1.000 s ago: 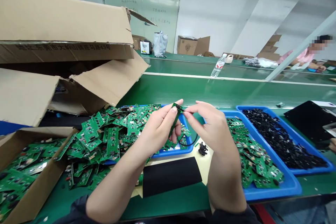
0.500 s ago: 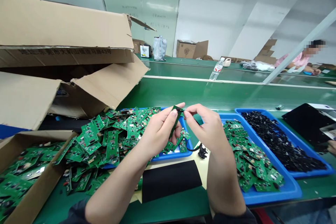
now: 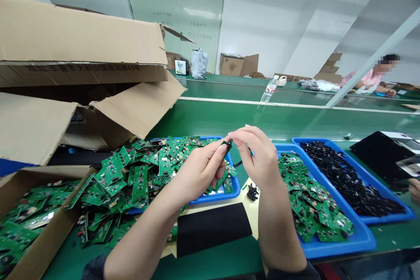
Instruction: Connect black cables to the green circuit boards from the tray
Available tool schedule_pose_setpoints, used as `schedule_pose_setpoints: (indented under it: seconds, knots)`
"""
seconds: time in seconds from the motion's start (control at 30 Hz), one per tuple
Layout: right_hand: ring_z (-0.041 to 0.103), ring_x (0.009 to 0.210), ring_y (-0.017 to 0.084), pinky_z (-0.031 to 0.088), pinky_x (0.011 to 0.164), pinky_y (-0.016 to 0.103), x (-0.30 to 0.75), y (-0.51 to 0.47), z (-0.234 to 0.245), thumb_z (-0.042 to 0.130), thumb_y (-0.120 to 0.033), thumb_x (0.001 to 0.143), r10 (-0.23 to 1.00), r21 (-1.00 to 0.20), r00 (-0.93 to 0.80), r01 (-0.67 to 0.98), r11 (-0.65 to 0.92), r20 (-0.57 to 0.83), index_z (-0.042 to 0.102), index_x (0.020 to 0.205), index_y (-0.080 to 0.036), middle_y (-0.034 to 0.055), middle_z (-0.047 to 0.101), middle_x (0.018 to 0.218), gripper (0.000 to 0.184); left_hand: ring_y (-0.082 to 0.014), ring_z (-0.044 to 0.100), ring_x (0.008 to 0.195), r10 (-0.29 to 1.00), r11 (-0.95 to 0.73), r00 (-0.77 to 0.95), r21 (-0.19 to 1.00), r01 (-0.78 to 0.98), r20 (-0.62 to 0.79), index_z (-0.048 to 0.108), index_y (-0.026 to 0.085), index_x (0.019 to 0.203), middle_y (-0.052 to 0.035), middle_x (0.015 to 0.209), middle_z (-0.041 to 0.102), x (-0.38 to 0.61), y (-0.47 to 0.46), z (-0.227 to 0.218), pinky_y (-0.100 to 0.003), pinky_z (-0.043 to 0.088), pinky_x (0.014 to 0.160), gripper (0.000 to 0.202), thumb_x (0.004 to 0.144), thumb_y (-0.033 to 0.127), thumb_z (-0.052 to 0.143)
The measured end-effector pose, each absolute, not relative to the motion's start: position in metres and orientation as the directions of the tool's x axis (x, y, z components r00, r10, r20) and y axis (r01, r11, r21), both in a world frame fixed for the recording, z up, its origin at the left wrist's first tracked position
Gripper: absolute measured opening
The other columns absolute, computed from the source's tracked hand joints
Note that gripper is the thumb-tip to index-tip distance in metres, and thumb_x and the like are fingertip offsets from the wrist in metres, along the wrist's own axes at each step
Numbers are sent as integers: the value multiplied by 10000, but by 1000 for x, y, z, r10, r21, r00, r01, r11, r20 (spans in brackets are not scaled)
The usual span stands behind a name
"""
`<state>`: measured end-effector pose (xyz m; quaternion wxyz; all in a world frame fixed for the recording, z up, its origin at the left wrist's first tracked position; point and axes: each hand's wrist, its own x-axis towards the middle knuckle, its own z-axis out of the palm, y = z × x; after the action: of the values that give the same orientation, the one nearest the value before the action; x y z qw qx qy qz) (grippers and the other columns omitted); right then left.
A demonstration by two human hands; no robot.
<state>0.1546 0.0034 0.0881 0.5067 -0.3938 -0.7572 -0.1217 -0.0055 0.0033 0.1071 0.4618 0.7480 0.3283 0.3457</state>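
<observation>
My left hand (image 3: 206, 166) is closed around a small green circuit board (image 3: 226, 145), which is tilted and mostly covered by the fingers and thumb. My right hand (image 3: 258, 153) pinches at the upper end of that board, its fingertips touching my left fingertips. A narrow black strip (image 3: 238, 164) sticks out under the right palm; the rest of it is hidden. Below the hands, a cluster of small black pieces (image 3: 252, 192) lies on a pale yellow sheet (image 3: 256, 208). A flat black sheet (image 3: 215, 229) rests nearer to me.
Loose circuit boards (image 3: 139, 183) heap up at left, beside a cardboard box (image 3: 55, 232) of boards. To the right stand a blue tray (image 3: 357, 245) of boards and another blue tray (image 3: 407, 214) of black parts. A bottle (image 3: 269, 89) and a person (image 3: 367, 78) are farther back.
My right hand has turned and closed in over the board's upper end, covering more of it. The black strip has risen away from the small black pieces.
</observation>
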Motion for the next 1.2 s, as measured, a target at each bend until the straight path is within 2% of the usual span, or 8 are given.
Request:
schedule_pose_setpoints:
  seconds: [0.1, 0.23, 0.4, 0.5, 0.57, 0.7, 0.8, 1.2]
  knots:
    - [593, 1028, 223, 475, 924, 464, 150, 4, 87, 466, -107, 871, 482, -235, -186, 692, 683, 856, 558, 1155, -259, 103, 552, 1194, 336, -64, 464, 413, 832, -396, 481, 903, 165, 277, 444, 173, 635, 47, 522, 472, -9, 5, 108, -179, 385, 434, 394, 942, 379, 309]
    - [511, 1186, 281, 434, 962, 534, 146, 3, 87, 511, -165, 858, 483, -330, -46, 673, 662, 874, 226, 1417, -304, 136, 366, 1422, 643, -77, 477, 442, 836, -425, 468, 878, 221, 287, 459, 171, 613, 36, 537, 482, -15, 9, 106, -207, 399, 479, 424, 941, 392, 305]
    - [585, 1022, 245, 497, 854, 434, 149, -10, 92, 562, -146, 821, 260, -399, 303, 671, 624, 917, 593, 1098, -256, 77, 616, 1035, 299, -106, 486, 534, 816, -504, 462, 820, 270, 349, 480, 173, 601, 11, 565, 503, -19, 13, 103, -238, 411, 568, 494, 955, 414, 235]
    - [607, 704, 167, 517, 632, 311, 147, -19, 95, 571, -165, 821, 477, -481, 184, 607, 633, 859, 652, 870, -226, 23, 633, 763, 113, -129, 516, 611, 793, -546, 489, 780, 307, 362, 562, 166, 668, -10, 613, 542, -20, 11, 105, -251, 425, 611, 506, 960, 391, 215]
    - [600, 638, 152, 515, 585, 290, 143, -20, 95, 567, -211, 829, 621, -545, 79, 573, 612, 780, 658, 868, -209, 18, 648, 726, 98, -154, 561, 707, 775, -565, 527, 758, 327, 350, 630, 166, 916, -30, 718, 609, -21, 9, 106, -273, 451, 677, 446, 959, 373, 237]
    - [619, 652, 153, 529, 602, 287, 136, -15, 92, 568, -248, 826, 674, -625, 127, 526, 577, 728, 647, 841, -199, 22, 666, 735, 95, -213, 575, 1032, 736, -591, 604, 726, 352, 306, 387, 223, 1368, -87, 1167, 622, -23, 7, 108, -353, 454, 869, 454, 947, 376, 308]
    - [613, 630, 141, 524, 594, 270, 135, -12, 90, 564, -211, 813, 688, -660, 150, 484, 575, 710, 625, 789, -200, 11, 655, 718, 67, -235, 554, 1099, 728, -600, 620, 711, 368, 293, 379, 254, 1370, -89, 1274, 567, -24, 7, 109, -389, 439, 916, 459, 930, 384, 373]
    - [593, 723, 151, 489, 629, 288, 142, -6, 91, 551, -114, 810, 595, -530, -80, 372, 762, 800, 601, 801, -213, 7, 622, 739, 112, -191, 601, 907, 747, -561, 590, 767, 311, 306, 523, 229, 1200, -56, 1042, 656, -21, 12, 108, -319, 480, 781, 316, 908, 316, 440]
